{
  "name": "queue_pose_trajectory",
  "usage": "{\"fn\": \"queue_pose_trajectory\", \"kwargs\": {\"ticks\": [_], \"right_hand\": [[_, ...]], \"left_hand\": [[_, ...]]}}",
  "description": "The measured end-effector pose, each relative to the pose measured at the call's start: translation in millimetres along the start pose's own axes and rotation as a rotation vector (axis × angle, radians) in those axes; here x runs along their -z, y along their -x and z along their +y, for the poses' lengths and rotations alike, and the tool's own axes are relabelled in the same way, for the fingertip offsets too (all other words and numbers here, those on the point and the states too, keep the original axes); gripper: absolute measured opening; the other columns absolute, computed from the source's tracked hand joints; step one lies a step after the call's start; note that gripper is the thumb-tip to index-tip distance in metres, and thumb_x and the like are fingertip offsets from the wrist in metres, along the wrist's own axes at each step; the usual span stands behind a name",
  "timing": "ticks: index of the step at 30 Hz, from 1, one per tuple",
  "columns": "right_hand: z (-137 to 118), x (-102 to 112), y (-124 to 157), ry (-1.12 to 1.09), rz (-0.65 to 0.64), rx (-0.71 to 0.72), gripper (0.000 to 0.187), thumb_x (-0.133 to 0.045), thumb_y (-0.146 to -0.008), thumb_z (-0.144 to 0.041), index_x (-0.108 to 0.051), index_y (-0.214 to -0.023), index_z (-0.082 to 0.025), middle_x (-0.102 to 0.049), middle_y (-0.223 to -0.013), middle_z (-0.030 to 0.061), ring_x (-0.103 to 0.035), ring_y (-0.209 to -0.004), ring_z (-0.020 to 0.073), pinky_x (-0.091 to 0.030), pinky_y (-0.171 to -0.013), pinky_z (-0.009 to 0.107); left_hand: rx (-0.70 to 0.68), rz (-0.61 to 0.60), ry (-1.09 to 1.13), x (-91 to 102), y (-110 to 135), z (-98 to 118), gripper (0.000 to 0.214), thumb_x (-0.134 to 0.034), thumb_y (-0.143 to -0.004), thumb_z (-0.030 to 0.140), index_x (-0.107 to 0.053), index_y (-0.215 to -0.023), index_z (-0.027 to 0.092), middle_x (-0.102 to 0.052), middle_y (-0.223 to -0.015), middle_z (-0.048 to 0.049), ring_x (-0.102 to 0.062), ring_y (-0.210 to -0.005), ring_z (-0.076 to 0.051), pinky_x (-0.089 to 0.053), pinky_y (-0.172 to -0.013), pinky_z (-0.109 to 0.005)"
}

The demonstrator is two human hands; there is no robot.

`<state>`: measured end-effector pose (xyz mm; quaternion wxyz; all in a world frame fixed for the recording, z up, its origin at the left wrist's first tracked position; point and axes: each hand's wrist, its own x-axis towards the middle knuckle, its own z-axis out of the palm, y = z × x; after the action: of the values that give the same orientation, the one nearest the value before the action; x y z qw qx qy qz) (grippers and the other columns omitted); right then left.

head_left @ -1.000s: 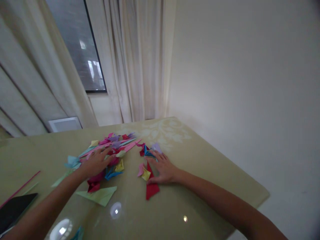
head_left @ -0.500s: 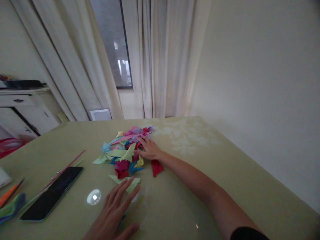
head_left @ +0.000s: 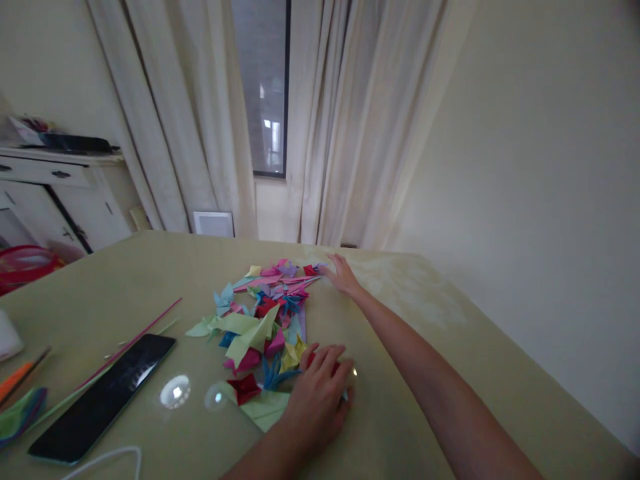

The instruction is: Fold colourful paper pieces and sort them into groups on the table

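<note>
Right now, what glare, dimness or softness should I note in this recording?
Head view: round bright reflections on the table beside the black phone; head view: a pale sheen across the phone's screen; head view: dim overall light, with fine creases in the folded paper pieces looking soft.

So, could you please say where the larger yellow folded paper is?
In the head view, the larger yellow folded paper lies below centre at the near right edge of the paper pile, between a blue folded paper and the left hand.

Folded papers (head_left: 267, 308): we see pink, green, blue, yellow, red, lilac
Bench (head_left: 140, 273): yellowish-beige, pale pattern
Phone (head_left: 107, 400): black
</note>
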<state>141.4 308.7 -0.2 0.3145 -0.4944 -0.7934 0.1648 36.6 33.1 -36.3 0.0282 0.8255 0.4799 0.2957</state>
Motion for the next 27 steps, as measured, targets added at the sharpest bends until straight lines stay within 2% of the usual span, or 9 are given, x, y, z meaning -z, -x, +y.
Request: {"fn": "queue_pose_trajectory", "kwargs": {"ticks": [3, 7, 10, 14, 18, 21, 23, 25, 27], "right_hand": [[-10.8, -25.3, -30.7, 0.037, -0.053, -0.034, 0.064, -0.057, -0.104, -0.053, -0.055, -0.148, -0.007, -0.045, -0.158, 0.0243, -0.036, -0.152, 0.0339, -0.03, -0.124, 0.048], [-48.6, -70.4, -55.0, 0.071, -0.167, 0.033, 0.058, -0.057, -0.105, -0.051, -0.058, -0.146, -0.01, -0.045, -0.158, 0.0219, -0.04, -0.15, 0.0331, -0.034, -0.121, 0.046], [-81.4, -96.1, -60.4, 0.082, -0.295, 0.134, 0.058, -0.062, -0.099, -0.06, -0.064, -0.141, -0.02, -0.055, -0.152, 0.0157, -0.053, -0.138, 0.032, -0.042, -0.116, 0.045], [-112.8, -106.6, -49.5, 0.078, -0.465, 0.293, 0.051, -0.066, -0.095, -0.062, -0.073, -0.129, -0.024, -0.071, -0.132, 0.0102, -0.064, -0.123, 0.0295, -0.049, -0.108, 0.041], [-119.0, -88.5, -13.8, 0.041, -0.585, 0.412, 0.038, -0.071, -0.094, -0.052, -0.08, -0.113, -0.021, -0.078, -0.113, 0.0063, -0.069, -0.107, 0.0253, -0.052, -0.096, 0.034], [-111.1, -60.2, 25.7, 0.005, -0.659, 0.449, 0.035, -0.068, -0.097, -0.051, -0.082, -0.104, -0.019, -0.08, -0.101, 0.0044, -0.072, -0.093, 0.022, -0.053, -0.087, 0.03], [-102.7, -36.9, 53.4, -0.043, -0.68, 0.452, 0.038, -0.068, -0.097, -0.053, -0.081, -0.109, -0.02, -0.08, -0.107, 0.0052, -0.073, -0.097, 0.0227, -0.054, -0.088, 0.031], [-91.7, -11.3, 79.8, -0.102, -0.598, 0.414, 0.046, -0.068, -0.096, -0.056, -0.076, -0.123, -0.02, -0.077, -0.122, 0.0084, -0.071, -0.112, 0.0257, -0.053, -0.099, 0.035], [-77.2, 15.1, 104.8, -0.15, -0.427, 0.348, 0.052, -0.065, -0.098, -0.058, -0.071, -0.132, -0.02, -0.07, -0.135, 0.012, -0.064, -0.126, 0.0281, -0.047, -0.11, 0.041]], "left_hand": [[0.029, 0.056, 0.011, -9.1, 1.3, -2.3, 0.023, -0.061, -0.096, 0.022, -0.063, -0.118, 0.027, -0.067, -0.132, -0.0065, -0.06, -0.121, -0.025, -0.042, -0.109, -0.048], [-0.015, 0.065, 0.04, -19.9, 0.9, -6.7, 0.023, -0.069, -0.092, 0.038, -0.062, -0.109, 0.025, -0.068, -0.119, -0.0085, -0.061, -0.111, -0.028, -0.042, -0.107, -0.053], [-0.052, 0.062, 0.042, -22.4, 2.0, -8.9, 0.039, -0.072, -0.088, 0.052, -0.062, -0.114, 0.025, -0.068, -0.115, -0.0106, -0.06, -0.109, -0.031, -0.04, -0.108, -0.057], [-0.057, 0.037, 0.025, -17.5, 2.9, -8.2, 0.039, -0.069, -0.09, 0.051, -0.061, -0.12, 0.026, -0.069, -0.116, -0.011, -0.06, -0.111, -0.031, -0.038, -0.109, -0.058], [-0.088, 0.02, -0.014, -6.3, 0.8, -3.2, 0.043, -0.066, -0.092, 0.043, -0.058, -0.13, 0.024, -0.069, -0.12, -0.0105, -0.061, -0.111, -0.029, -0.04, -0.106, -0.055], [-0.153, 0.045, -0.102, 3.2, 0.2, 1.9, 0.04, -0.062, -0.096, 0.037, -0.058, -0.133, 0.022, -0.07, -0.117, -0.0101, -0.062, -0.106, -0.027, -0.044, -0.097, -0.05], [-0.216, 0.065, -0.194, 8.9, 1.1, 4.8, 0.036, -0.058, -0.099, 0.034, -0.06, -0.132, 0.02, -0.071, -0.112, -0.0108, -0.063, -0.102, -0.027, -0.045, -0.091, -0.047], [-0.279, 0.073, -0.291, 13.7, 3.1, 7.1, 0.032, -0.054, -0.102, 0.031, -0.061, -0.131, 0.018, -0.071, -0.109, -0.0114, -0.064, -0.098, -0.027, -0.046, -0.087, -0.046], [-0.303, 0.078, -0.364, 17.6, 6.3, 9.3, 0.029, -0.051, -0.104, 0.026, -0.063, -0.129, 0.018, -0.072, -0.107, -0.0112, -0.065, -0.096, -0.026, -0.046, -0.087, -0.045]]}}
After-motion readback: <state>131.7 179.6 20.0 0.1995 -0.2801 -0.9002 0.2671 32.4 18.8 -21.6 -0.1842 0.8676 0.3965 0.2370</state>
